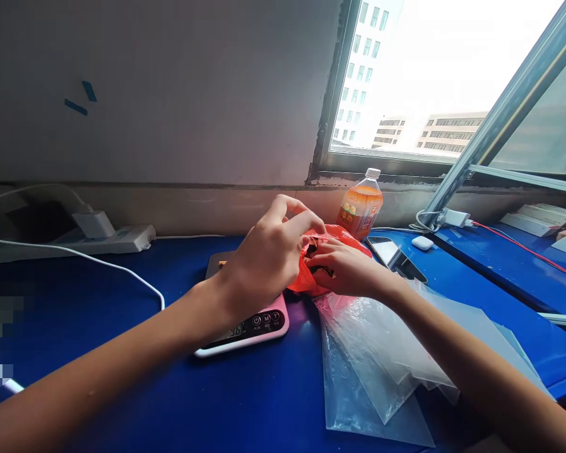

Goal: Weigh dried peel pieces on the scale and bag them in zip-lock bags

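A red plastic bag [306, 280] sits just right of a kitchen scale, its mouth gaping over dark contents I cannot make out. My left hand [273, 251] reaches across the scale, fingers bent and closed at the bag's left rim; its thumb is mostly hidden. From the right, my right hand [342, 267] grips the bag's near side, fingers at the opening. The pink and white scale [283, 318] lies partly beneath my left hand, its display partly covered. A small brown piece [222, 264] shows on its dark plate.
Clear flat plastic bags [368, 365] lie under my right forearm. Behind the red bag stands an orange drink bottle [361, 204]. A phone [396, 259] and white earbud case [422, 243] are to its right. A power strip [122, 242] with a white cable lies left on the blue table [122, 402].
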`<state>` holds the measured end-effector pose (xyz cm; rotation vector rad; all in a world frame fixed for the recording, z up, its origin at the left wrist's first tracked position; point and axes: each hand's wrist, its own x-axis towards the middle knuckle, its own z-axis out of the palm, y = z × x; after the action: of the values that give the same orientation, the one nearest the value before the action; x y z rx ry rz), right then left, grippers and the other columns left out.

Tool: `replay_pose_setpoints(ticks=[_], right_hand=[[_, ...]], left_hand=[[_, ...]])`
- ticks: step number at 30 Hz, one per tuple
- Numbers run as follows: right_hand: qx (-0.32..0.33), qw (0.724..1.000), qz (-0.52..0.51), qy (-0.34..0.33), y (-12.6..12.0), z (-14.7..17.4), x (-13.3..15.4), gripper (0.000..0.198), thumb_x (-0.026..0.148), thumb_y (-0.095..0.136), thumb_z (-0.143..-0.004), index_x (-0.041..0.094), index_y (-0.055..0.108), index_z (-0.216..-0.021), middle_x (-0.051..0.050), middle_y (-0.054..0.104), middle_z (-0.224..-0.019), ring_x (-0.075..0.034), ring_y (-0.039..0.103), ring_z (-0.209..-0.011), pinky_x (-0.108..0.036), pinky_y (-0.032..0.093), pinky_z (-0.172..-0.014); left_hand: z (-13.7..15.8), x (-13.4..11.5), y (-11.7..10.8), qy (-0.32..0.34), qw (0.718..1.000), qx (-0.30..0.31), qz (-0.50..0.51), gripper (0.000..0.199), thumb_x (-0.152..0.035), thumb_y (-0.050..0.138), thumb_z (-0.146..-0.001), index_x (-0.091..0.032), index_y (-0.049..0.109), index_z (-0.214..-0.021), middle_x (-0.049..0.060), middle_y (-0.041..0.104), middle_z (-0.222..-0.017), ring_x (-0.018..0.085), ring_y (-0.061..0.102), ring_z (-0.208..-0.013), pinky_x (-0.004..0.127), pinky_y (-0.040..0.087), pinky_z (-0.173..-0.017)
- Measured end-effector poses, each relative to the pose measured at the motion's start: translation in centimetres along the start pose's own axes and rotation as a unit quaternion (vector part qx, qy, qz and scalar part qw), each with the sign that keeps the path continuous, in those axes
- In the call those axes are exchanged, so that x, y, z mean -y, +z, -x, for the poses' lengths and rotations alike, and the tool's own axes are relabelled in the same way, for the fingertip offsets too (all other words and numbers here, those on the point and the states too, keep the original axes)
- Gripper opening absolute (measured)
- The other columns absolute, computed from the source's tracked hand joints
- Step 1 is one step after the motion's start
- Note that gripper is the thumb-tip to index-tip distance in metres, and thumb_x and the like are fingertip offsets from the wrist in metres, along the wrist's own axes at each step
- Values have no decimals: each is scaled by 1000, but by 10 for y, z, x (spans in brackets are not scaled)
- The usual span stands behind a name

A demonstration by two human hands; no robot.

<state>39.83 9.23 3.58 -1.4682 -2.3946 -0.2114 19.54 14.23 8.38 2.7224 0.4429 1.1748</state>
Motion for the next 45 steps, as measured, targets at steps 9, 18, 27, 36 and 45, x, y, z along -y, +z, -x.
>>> replay_pose_setpoints(ticks=[9, 18, 27, 36, 45], right_hand=[[6, 996, 61, 62, -7, -7, 0, 22, 5, 51, -83, 19, 67, -77, -5, 70, -82, -16, 60, -78, -31, 46, -82], [110, 991, 70, 31, 11, -33, -2, 20, 17, 52, -85, 18, 72, -86, -8, 73, -97, -18, 62, -84, -30, 41, -75], [126, 980, 136, 70, -9, -27, 2, 23, 9, 49, -77, 16, 69, -71, -7, 73, -80, -16, 59, -69, -29, 37, -67], [100, 989, 36, 99, 10, -24, 2, 22, 19, 50, -83, 16, 68, -71, -3, 69, -74, -12, 49, -60, -26, 33, -60], [162, 961, 157, 159, 11, -28, 13, 21, 30, 54, -82, 17, 71, -79, -7, 69, -74, -17, 54, -63, -29, 29, -58]], left_hand=[[13, -6, -9, 29, 990, 135, -36, 34, 7, 48, -78, -17, 65, -95, 6, 59, -110, 15, 61, -83, 25, 52, -74], [15, 5, -13, 148, 915, 310, -213, 14, -5, 64, -79, -18, 64, -80, 4, 68, -86, 24, 58, -85, 35, 46, -70], [30, 15, -28, 168, 923, 253, -237, 10, -14, 66, -84, -20, 61, -88, 4, 65, -91, 23, 54, -79, 34, 43, -66], [25, 16, -30, 206, 928, 226, -214, 18, -4, 61, -82, -19, 60, -93, 3, 62, -88, 20, 53, -74, 31, 43, -67], [29, 3, -32, 218, 939, 213, -159, 18, -7, 53, -87, -18, 64, -97, 4, 65, -88, 21, 56, -77, 32, 48, -71]])
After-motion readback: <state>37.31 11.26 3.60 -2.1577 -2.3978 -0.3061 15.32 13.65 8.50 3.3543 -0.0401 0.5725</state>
